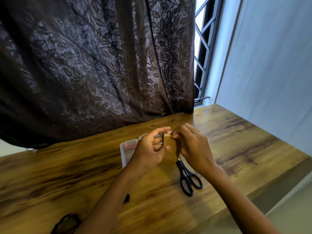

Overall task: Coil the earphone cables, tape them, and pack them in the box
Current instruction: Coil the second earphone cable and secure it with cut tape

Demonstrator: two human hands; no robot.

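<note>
Nearest the camera, at the front left of the wooden table [50,174], a dark looped item [65,222] lies partly cut off by the frame; too blurred to identify. A small black piece [127,198] sits just beside the left forearm. Black-handled scissors [189,179] lie flat and closed, handles toward the person, blades running under the right wrist. Above mid-table the two hands meet. Left hand [150,149]: fingers curled, thumb and index finger pinching a small dark earphone cable coil [163,139], which is off the table. Right hand [190,146]: fingertips pinched on one end of a clear tape strip [167,132] that reaches across to the coil. Behind and partly under the left hand, a clear plastic box [128,149] rests on the table; something reddish shows inside, and I cannot tell whether the lid is open. Beyond the table's far edge hangs a dark leaf-patterned curtain [84,65], with a window grille [202,48] and pale wall [270,65] to its right.
</note>
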